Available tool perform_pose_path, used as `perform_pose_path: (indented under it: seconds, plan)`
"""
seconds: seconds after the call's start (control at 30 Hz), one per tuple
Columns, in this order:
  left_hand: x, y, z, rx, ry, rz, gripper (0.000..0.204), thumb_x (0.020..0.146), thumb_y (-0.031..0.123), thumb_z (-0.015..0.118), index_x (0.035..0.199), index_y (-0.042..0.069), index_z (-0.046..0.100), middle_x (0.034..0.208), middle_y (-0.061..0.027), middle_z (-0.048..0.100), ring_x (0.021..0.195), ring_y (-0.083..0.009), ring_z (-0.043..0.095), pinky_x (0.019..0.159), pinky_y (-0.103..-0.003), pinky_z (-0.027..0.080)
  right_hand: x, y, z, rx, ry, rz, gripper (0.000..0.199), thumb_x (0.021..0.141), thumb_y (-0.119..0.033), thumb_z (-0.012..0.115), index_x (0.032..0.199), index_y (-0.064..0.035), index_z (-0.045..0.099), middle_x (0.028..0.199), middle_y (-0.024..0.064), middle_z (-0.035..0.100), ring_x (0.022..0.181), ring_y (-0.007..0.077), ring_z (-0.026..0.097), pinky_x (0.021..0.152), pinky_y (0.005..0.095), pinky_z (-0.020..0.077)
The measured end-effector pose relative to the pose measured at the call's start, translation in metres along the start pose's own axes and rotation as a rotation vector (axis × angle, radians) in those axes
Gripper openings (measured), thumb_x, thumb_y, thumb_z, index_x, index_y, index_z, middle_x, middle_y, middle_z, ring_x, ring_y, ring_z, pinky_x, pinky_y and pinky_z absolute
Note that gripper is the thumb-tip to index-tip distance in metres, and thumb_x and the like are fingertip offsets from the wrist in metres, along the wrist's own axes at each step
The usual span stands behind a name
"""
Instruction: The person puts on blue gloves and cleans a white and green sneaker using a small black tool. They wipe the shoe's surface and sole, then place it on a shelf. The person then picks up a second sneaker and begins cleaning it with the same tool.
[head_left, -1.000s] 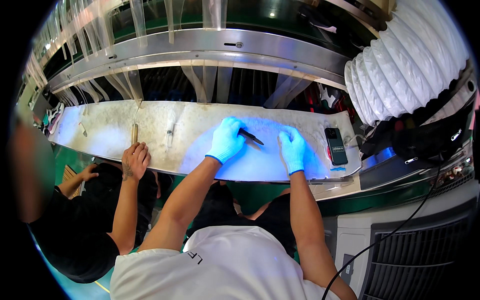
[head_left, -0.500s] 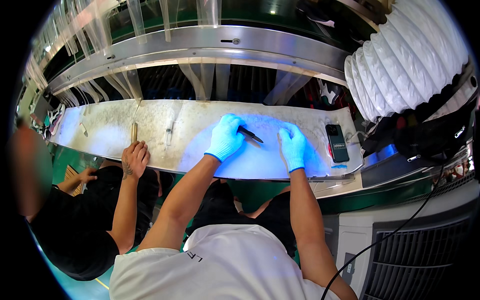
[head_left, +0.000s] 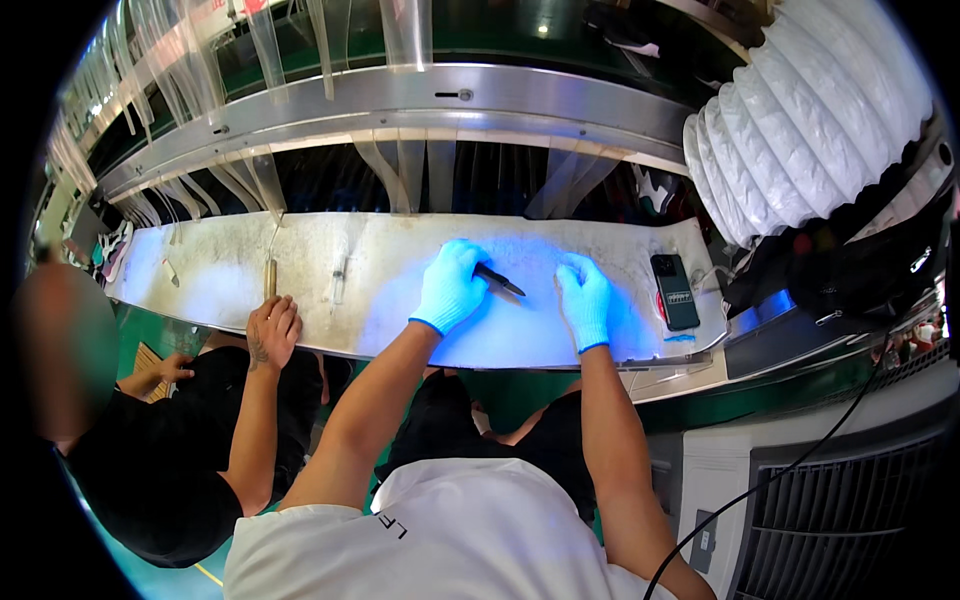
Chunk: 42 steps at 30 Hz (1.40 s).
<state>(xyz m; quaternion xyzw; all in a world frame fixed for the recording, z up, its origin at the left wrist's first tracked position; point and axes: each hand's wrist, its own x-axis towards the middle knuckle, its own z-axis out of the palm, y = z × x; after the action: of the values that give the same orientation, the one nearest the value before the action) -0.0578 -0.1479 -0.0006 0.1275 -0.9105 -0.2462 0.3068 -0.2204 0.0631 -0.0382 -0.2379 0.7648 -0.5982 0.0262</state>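
My left hand (head_left: 450, 287), in a pale glove lit blue, is wrapped round a slim black pointed tool (head_left: 502, 282). The tool's tip sticks out to the right over the worktop; its exact kind is hard to tell. To the right of that tip, my gloved right hand (head_left: 583, 300) rests at the worktop, apart from the tool. Its fingers are curled in and pressed together, and their inner side is hidden. Blue light falls on the pale, stained worktop (head_left: 400, 290) around both hands.
A dark phone (head_left: 675, 292) lies right of my right hand. Leftward are a syringe-like item (head_left: 338, 277) and a wooden-handled tool (head_left: 270, 278) beside a co-worker's hand (head_left: 273, 330). Behind runs a metal rail (head_left: 400, 105) with clear strips; a white ribbed duct (head_left: 800, 140) hangs at right.
The whole view has shifted slightly, so the worktop sits a little lower. My hands and the black tool keep nearly the same places on it.
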Motion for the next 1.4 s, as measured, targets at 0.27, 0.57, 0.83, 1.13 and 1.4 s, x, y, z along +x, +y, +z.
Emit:
perform_pose_path:
  seconds: [0.27, 0.57, 0.83, 1.13, 1.4]
  plan:
    - [-0.002, 0.006, -0.007, -0.008, -0.020, -0.020, 0.028, 0.078, 0.004, 0.070, 0.106, 0.007, 0.075, 0.115, -0.0163, 0.069, 0.116, -0.0414, 0.065, 0.100, -0.049, 0.056, -0.005, -0.006, -0.001, -0.031, -0.028, 0.014, 0.035, 0.099, -0.017, 0.074, 0.129, 0.0004, 0.075, 0.116, 0.0168, 0.080, 0.103, 0.0246, 0.077, 0.094, 0.0378, 0.0595]
    - [-0.003, 0.010, -0.008, -0.022, -0.024, -0.043, 0.030, 0.079, 0.005, 0.072, 0.108, 0.007, 0.075, 0.118, -0.0161, 0.070, 0.117, -0.0411, 0.065, 0.102, -0.049, 0.056, -0.010, 0.000, -0.006, 0.003, -0.016, 0.021, 0.036, 0.099, -0.018, 0.075, 0.130, 0.0020, 0.073, 0.118, 0.0170, 0.079, 0.108, 0.0248, 0.075, 0.097, 0.0388, 0.0583]
    - [0.004, 0.016, 0.007, -0.068, -0.032, 0.035, 0.027, 0.082, 0.008, 0.073, 0.109, 0.007, 0.075, 0.114, -0.0184, 0.070, 0.114, -0.0428, 0.065, 0.099, -0.050, 0.055, -0.044, -0.025, -0.012, 0.060, -0.006, -0.008, 0.054, 0.095, -0.029, 0.083, 0.137, 0.0019, 0.068, 0.127, 0.0184, 0.077, 0.111, 0.0255, 0.074, 0.099, 0.0393, 0.0579]
    - [0.016, 0.047, 0.072, -0.251, -0.146, 0.156, 0.045, 0.088, -0.003, 0.063, 0.131, 0.007, 0.072, 0.154, -0.0261, 0.060, 0.141, -0.0470, 0.059, 0.121, -0.048, 0.046, -0.064, -0.036, -0.023, -0.310, 0.071, -0.423, 0.038, 0.093, -0.029, 0.079, 0.127, -0.0117, 0.076, 0.121, 0.0152, 0.076, 0.112, 0.0390, 0.072, 0.099, 0.0504, 0.0573]
    - [0.004, 0.061, 0.066, -0.233, -0.160, 0.107, 0.040, 0.095, 0.001, 0.066, 0.134, 0.002, 0.072, 0.146, -0.0234, 0.067, 0.131, -0.0389, 0.069, 0.111, -0.043, 0.055, -0.066, -0.029, -0.027, -0.306, 0.001, -0.376, 0.032, 0.092, -0.032, 0.076, 0.117, -0.0132, 0.077, 0.112, 0.0141, 0.077, 0.107, 0.0361, 0.073, 0.095, 0.0499, 0.0589]
